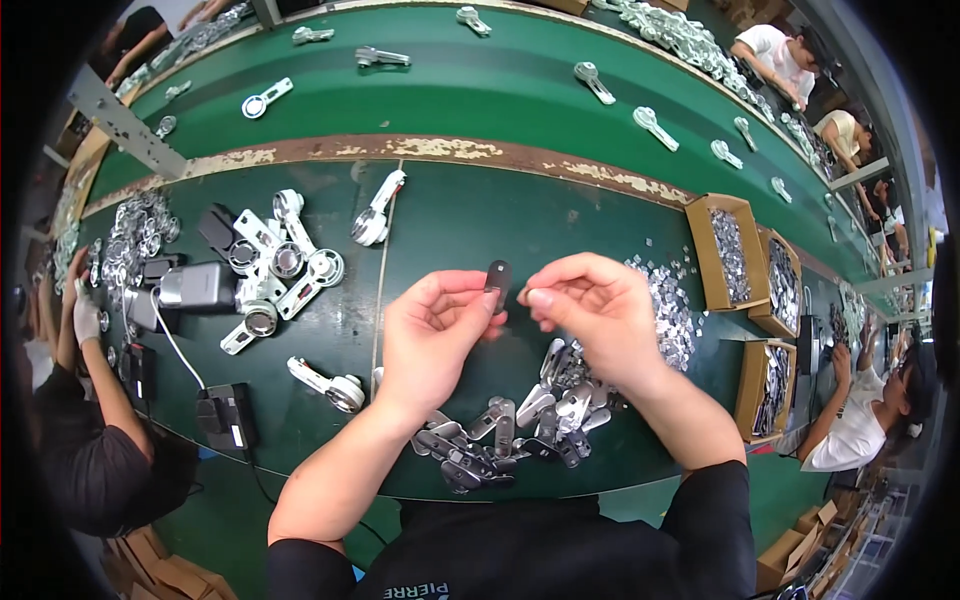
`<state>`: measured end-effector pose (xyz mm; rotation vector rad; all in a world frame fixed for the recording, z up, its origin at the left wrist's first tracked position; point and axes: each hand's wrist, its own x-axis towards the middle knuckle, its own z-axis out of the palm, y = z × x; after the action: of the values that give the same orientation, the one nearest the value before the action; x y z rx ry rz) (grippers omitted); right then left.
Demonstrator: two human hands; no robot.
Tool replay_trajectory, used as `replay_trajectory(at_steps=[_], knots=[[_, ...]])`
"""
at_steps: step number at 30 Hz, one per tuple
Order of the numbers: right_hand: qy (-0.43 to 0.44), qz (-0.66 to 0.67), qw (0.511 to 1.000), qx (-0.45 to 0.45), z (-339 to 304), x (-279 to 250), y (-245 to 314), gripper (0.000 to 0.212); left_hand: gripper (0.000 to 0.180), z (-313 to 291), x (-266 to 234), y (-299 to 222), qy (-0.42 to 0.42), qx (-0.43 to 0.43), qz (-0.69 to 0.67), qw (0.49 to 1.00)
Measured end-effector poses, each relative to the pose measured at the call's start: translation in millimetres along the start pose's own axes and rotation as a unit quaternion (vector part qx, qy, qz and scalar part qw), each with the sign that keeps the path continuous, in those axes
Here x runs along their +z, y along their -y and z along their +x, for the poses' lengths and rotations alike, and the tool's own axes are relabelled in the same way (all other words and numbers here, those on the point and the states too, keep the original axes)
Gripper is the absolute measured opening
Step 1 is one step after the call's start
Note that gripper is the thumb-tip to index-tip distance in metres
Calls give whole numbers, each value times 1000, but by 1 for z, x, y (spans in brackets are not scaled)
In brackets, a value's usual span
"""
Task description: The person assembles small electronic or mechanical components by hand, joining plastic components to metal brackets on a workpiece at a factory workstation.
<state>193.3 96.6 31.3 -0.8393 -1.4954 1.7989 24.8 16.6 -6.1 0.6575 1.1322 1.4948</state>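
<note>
My left hand pinches a dark oblong plate with rounded ends, upright between thumb and fingers. Just to its right, my right hand is closed, thumb tip pressed to the fingertips; whatever may be between them is too small to make out. Below and between my forearms lies a loose heap of similar oblong plates, some dark, some silvery. Small shiny square pieces are scattered over the green table beyond my right wrist.
White-handled parts with round heads lie at the left, near a dark box-shaped device and a black adapter. Cardboard boxes of small parts line the right. Beyond the ledge, a green conveyor carries more white parts. Co-workers sit on both sides.
</note>
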Motion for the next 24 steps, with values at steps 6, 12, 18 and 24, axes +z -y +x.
replay_trajectory(at_steps=[6, 12, 18, 24], knots=[[1, 95, 995, -31, 10, 29, -13, 9, 45, -9, 7, -13, 13, 70, -34, 997], [-45, 226, 973, -29, 4, 38, -18, 10, 25, -1, -9, -14, -51, 53, -133, 988], [-51, 78, 992, -82, 14, 59, -20, 11, 14, -3, -15, -8, -48, 7, -207, 977], [-25, 42, 989, -137, 24, 55, -16, 21, 17, -4, -10, -3, -3, 49, -242, 969]])
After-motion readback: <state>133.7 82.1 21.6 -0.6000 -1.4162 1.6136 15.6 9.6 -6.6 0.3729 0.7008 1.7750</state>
